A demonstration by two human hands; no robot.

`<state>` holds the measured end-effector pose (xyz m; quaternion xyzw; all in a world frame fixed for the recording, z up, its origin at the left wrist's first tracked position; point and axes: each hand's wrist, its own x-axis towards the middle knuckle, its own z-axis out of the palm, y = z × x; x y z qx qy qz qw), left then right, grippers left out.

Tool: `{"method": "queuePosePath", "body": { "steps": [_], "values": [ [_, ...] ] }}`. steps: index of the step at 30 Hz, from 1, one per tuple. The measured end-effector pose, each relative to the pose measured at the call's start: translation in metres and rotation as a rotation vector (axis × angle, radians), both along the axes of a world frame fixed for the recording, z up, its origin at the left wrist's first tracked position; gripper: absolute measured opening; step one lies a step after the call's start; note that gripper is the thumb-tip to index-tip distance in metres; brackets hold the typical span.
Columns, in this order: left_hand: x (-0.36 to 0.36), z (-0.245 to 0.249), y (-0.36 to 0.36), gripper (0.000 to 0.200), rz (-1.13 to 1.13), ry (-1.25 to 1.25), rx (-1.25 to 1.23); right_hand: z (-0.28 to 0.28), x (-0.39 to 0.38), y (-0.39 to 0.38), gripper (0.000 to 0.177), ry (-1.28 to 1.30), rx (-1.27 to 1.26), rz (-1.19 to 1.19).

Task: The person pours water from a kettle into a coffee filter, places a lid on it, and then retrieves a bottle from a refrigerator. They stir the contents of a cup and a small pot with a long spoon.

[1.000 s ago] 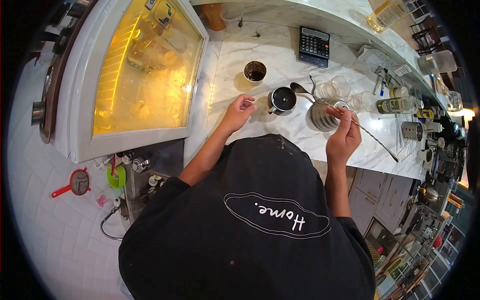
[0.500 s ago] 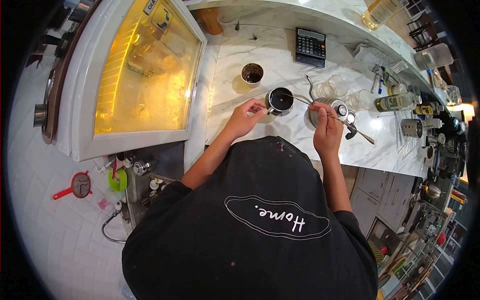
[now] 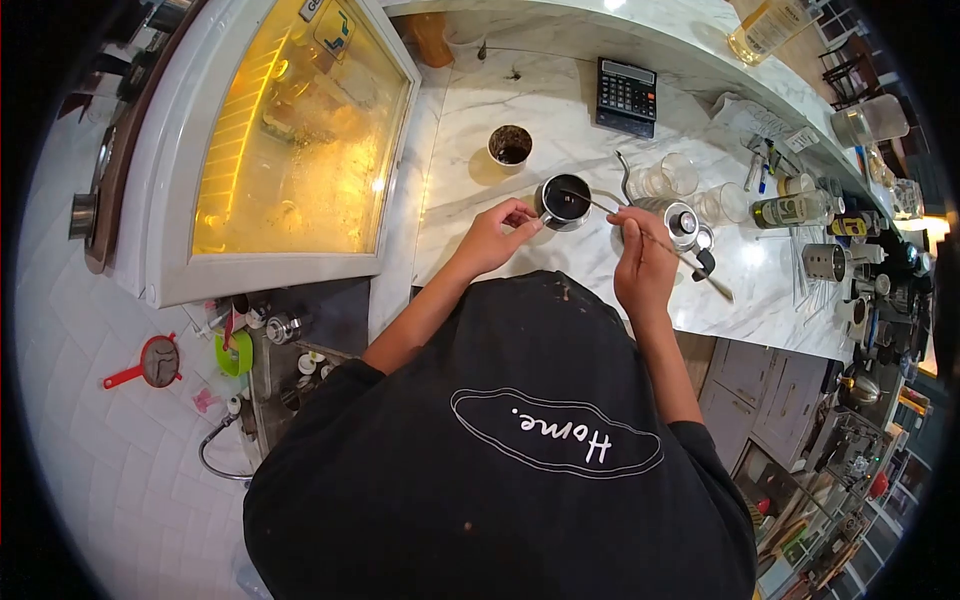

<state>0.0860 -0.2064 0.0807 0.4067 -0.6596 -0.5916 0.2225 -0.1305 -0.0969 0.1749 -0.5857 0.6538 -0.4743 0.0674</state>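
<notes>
A small steel pitcher (image 3: 563, 200) with dark liquid stands on the marble counter (image 3: 600, 270). My left hand (image 3: 495, 238) grips its handle on the left side. My right hand (image 3: 640, 262) holds a long bar spoon (image 3: 660, 245), whose bowl end dips into the pitcher while the handle sticks out to the lower right. A steel kettle with a gooseneck spout (image 3: 668, 216) stands just right of the pitcher, partly behind my right hand.
A paper cup with dark residue (image 3: 510, 146) and a black calculator (image 3: 627, 95) sit farther back. Glasses (image 3: 680, 175), bottles and steel tools crowd the right side. A lit yellow display case (image 3: 290, 140) fills the left. My black-shirted torso hides the near counter edge.
My left hand moved right onto the pitcher's handle. My right hand swung the spoon leftward from over the kettle until its bowl entered the pitcher.
</notes>
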Motion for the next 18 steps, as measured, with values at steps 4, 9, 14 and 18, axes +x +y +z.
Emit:
{"method": "queuePosePath", "body": {
  "steps": [4,9,14,18],
  "values": [
    [-0.004,0.004,0.001,0.026,-0.019,-0.037,-0.033,-0.005,-0.005,-0.005,0.018,0.07,-0.036,-0.018],
    [-0.008,0.001,0.001,0.025,-0.051,-0.063,-0.051,-0.008,-0.01,-0.01,0.022,-0.076,0.109,-0.036],
    [-0.01,0.01,0.0,0.028,-0.086,-0.057,-0.035,-0.003,-0.013,-0.011,0.024,-0.224,0.134,-0.06],
    [-0.01,0.007,0.0,0.028,-0.09,-0.028,-0.021,0.01,-0.015,-0.008,0.025,-0.206,0.117,-0.054]
  ]
}}
